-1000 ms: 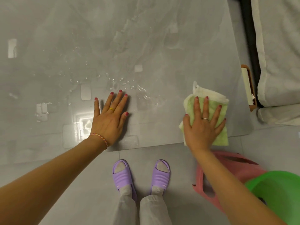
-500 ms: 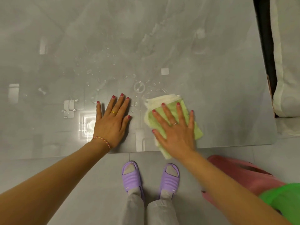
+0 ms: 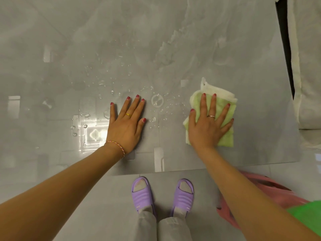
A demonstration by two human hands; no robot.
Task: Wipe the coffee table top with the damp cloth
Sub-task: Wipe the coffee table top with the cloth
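R hand (image 3: 207, 129) lies flat w/ fingers (image 3: 214, 105) spread straight, pressing the green cloth (image 3: 225, 136) onto the grey table (image 3: 251, 84) nr its right front corner. L hand (image 3: 126, 126) rests palm-down, fingers straight, holding nothing, beside water drops (image 3: 157, 100) btwn the hands.

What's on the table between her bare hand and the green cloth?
In the head view, water droplets dot the grey table top between left hand and green cloth.

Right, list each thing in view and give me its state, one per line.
Left hand: flat on the table, fingers straight.
Right hand: pressing the cloth, fingers spread.
Cloth: folded, flat under the palm.
Coffee table top: glossy, water droplets between the hands.
Slippers: on both feet.
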